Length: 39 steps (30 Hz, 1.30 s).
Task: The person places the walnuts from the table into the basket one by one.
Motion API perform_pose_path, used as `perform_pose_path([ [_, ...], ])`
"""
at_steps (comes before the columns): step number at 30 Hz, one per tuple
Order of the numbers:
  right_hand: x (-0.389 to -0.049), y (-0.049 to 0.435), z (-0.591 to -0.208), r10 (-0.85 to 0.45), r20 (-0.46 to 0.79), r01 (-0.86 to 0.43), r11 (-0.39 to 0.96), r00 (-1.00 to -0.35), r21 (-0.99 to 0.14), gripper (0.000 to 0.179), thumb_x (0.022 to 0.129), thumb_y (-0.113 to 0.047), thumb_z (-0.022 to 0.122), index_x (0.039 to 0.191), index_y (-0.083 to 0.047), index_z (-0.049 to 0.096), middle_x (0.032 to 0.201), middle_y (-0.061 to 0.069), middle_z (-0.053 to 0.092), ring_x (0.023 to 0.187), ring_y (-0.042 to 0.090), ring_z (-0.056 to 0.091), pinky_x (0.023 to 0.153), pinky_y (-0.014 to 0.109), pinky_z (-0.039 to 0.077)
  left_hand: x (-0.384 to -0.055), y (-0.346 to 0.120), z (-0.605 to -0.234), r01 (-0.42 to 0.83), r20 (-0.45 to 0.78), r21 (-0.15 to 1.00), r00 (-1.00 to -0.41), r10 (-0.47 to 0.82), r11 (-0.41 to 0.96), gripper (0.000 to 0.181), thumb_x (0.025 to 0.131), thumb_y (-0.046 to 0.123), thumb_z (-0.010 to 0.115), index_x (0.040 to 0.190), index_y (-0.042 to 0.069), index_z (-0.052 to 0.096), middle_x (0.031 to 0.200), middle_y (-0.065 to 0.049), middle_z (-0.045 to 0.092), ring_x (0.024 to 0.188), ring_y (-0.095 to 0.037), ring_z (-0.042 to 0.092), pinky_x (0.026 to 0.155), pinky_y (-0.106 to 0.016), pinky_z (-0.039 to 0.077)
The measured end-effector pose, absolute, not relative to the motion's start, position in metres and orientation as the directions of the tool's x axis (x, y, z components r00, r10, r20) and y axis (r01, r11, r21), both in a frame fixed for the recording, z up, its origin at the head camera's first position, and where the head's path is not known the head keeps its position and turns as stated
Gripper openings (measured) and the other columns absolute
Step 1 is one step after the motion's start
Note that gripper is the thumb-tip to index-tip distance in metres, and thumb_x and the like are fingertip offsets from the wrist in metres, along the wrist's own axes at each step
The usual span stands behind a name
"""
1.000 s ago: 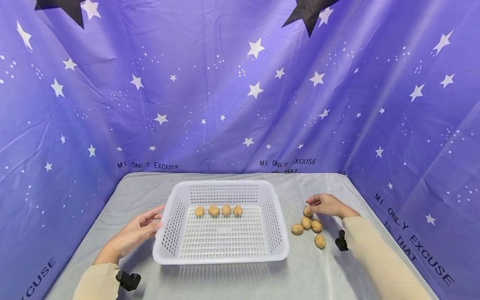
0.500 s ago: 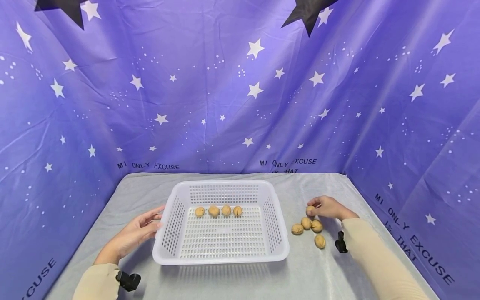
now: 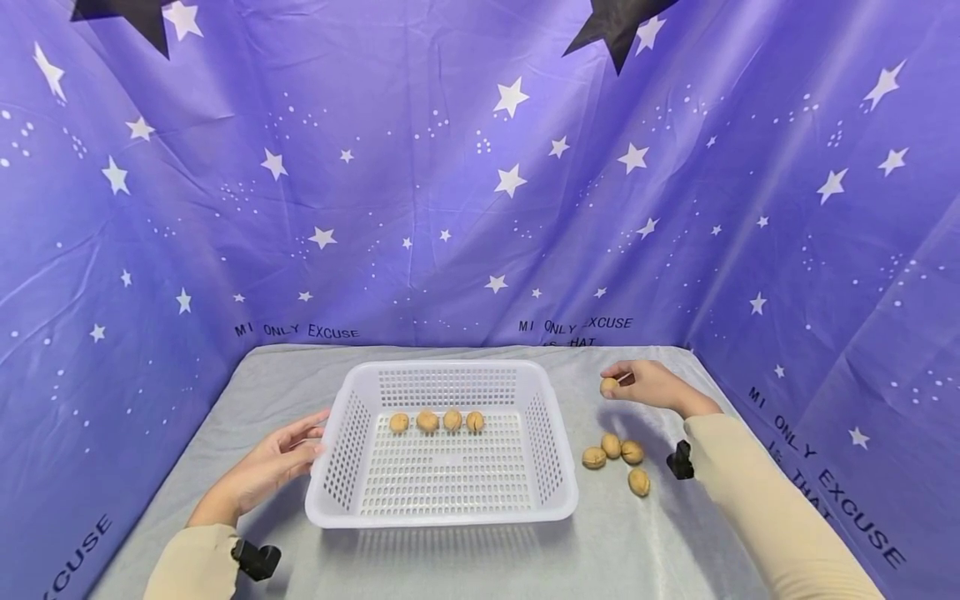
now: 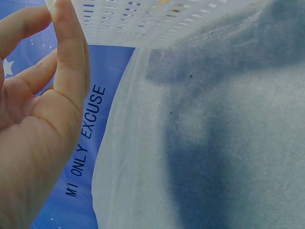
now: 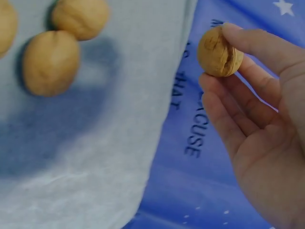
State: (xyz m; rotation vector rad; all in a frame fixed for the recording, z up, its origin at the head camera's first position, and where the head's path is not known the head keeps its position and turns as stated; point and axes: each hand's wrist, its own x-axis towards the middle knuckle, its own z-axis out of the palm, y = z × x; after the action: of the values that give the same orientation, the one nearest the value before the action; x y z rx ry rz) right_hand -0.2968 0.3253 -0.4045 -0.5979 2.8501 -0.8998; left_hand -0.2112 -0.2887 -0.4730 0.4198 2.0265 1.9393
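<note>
Surface, grey and cloth-covered, gives the work a soft base, so round things set down on it should be placed rather than dropped. White perforated basket sits in the middle of it; its raised right wall is what the carrying path has to clear, so lift above the rim before crossing. The left hand is spread at the basket's left rim, fingertips touching or nearly so; a light steadying touch is enough, as a push would likely set the contents rolling. The right hand pinches one walnut between thumb and fingertips, raised over the surface beyond the basket's right side. Inside, a row of four walnuts runs across the far part of the basket floor, leaving room at its right end, which seems the natural slot. Four loose walnuts lie right of the basket, below the right hand; keep the wrist high to avoid knocking them. Last, the held walnut: its shell is round and seamed, so lower it to the floor before releasing, gently.
</note>
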Motion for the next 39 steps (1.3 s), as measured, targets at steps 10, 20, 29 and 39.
perform_pose_path([
  [10, -0.301, 0.295, -0.378, -0.433, 0.041, -0.383, 0.744, -0.9, -0.548, 0.044, 0.091, -0.026, 0.076, 0.126, -0.002, 0.067, 0.108, 0.008, 0.072, 0.097, 0.024, 0.066, 0.083, 0.041, 0.055, -0.211, -0.289, -0.474, 0.012, -0.004, 0.999, -0.908, 0.42, 0.036, 0.064, 0.102, 0.001, 0.053, 0.155, -0.008, 0.02, 0.133, -0.02, 0.05, 0.11, -0.018, 0.062, 0.091, -0.036, 0.056],
  [20, -0.303, 0.238, -0.359, -0.546, 0.105, -0.522, 0.7, -0.831, -0.487, 0.038, 0.088, -0.023, 0.078, 0.122, -0.006, 0.071, 0.115, 0.008, 0.07, 0.102, 0.024, 0.066, 0.089, 0.04, 0.056, -0.21, -0.288, -0.474, 0.006, -0.011, 0.999, -0.912, 0.411, 0.041, 0.064, 0.101, 0.002, 0.054, 0.155, -0.007, 0.02, 0.131, -0.017, 0.051, 0.109, -0.017, 0.063, 0.09, -0.035, 0.056],
  [29, -0.304, 0.175, -0.356, -0.633, 0.032, -0.557, 0.655, -0.773, -0.511, 0.04, 0.088, -0.02, 0.077, 0.124, -0.008, 0.069, 0.116, 0.001, 0.069, 0.102, 0.017, 0.065, 0.091, 0.036, 0.054, -0.21, -0.287, -0.472, 0.001, -0.019, 0.999, -0.915, 0.402, 0.05, 0.066, 0.101, 0.002, 0.055, 0.155, -0.008, 0.018, 0.131, -0.015, 0.051, 0.108, -0.015, 0.063, 0.09, -0.035, 0.056],
  [39, -0.3, 0.104, -0.379, -0.746, -0.026, -0.623, 0.574, -0.665, -0.532, 0.04, 0.089, -0.018, 0.076, 0.126, -0.008, 0.068, 0.121, 0.001, 0.068, 0.103, 0.011, 0.064, 0.093, 0.028, 0.052, -0.21, -0.288, -0.472, -0.004, -0.028, 0.998, -0.917, 0.398, 0.06, 0.065, 0.102, 0.004, 0.055, 0.156, -0.006, 0.02, 0.133, -0.017, 0.05, 0.11, -0.018, 0.062, 0.091, -0.036, 0.056],
])
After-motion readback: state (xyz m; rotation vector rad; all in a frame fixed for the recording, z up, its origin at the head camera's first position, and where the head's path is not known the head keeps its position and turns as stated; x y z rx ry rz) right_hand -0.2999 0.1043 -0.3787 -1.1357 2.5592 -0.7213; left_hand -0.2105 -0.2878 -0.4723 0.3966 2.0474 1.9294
